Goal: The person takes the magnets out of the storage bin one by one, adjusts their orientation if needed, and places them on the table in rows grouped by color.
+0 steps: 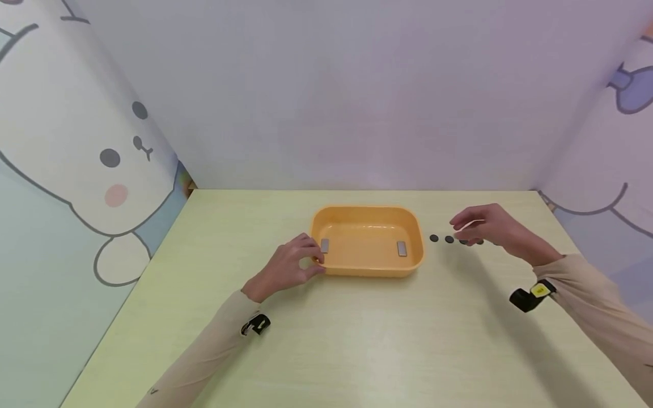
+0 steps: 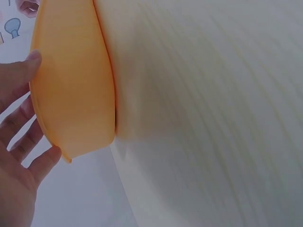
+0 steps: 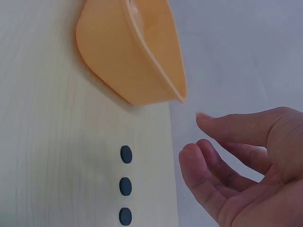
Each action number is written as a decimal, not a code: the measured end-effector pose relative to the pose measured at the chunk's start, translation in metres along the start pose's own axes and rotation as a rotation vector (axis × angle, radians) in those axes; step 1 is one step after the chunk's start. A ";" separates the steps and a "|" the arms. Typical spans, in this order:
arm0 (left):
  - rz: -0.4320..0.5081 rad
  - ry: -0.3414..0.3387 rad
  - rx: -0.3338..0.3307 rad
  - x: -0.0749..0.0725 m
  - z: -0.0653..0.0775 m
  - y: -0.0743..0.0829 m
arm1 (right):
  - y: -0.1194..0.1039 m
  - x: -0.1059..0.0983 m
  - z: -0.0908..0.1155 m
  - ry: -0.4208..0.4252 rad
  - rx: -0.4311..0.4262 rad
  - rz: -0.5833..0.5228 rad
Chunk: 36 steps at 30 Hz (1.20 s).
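An orange plastic basin (image 1: 367, 269) with rounded corners stands on the table. My left hand (image 1: 291, 263) holds it at its near left corner, with the thumb and fingers at the rim; in the left wrist view the fingers (image 2: 45, 163) touch the rim's edge. Inside lie two small grey rectangular pieces, one at the left (image 1: 324, 245) and one at the right (image 1: 402, 248). To the right of the basin, several black round discs (image 1: 434, 238) form a row. Above that row hovers my right hand (image 1: 490, 226), thumb and fingers bent and apart, with nothing visible between them.
The pale wooden table (image 1: 357, 340) meets a plain light wall (image 1: 357, 102) at the back. Panels with cartoon drawings (image 1: 76, 141) rise at the left and right sides. Each wrist wears a black strapped device (image 1: 528, 297).
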State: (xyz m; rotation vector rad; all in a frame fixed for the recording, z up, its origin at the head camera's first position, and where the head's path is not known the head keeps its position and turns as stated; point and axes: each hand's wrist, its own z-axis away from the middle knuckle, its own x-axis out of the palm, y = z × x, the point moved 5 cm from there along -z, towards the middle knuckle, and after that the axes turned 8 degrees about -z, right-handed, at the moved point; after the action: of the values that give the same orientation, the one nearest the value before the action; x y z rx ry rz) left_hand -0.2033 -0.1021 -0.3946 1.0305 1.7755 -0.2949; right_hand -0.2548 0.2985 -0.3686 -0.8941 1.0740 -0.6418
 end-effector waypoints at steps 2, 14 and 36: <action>0.004 0.000 0.000 0.000 0.000 0.000 | -0.003 0.003 -0.001 -0.004 0.010 0.003; 0.008 0.001 -0.014 0.004 0.001 -0.002 | -0.029 0.021 -0.005 -0.046 -0.067 -0.038; 0.021 -0.013 -0.052 0.003 0.000 -0.005 | -0.046 0.050 -0.030 -0.092 -0.087 0.005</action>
State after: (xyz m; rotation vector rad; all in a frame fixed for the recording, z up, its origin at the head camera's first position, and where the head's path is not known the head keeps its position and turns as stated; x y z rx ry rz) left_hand -0.2072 -0.1037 -0.3990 1.0072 1.7505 -0.2409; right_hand -0.2664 0.2260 -0.3586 -0.9863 1.0272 -0.5478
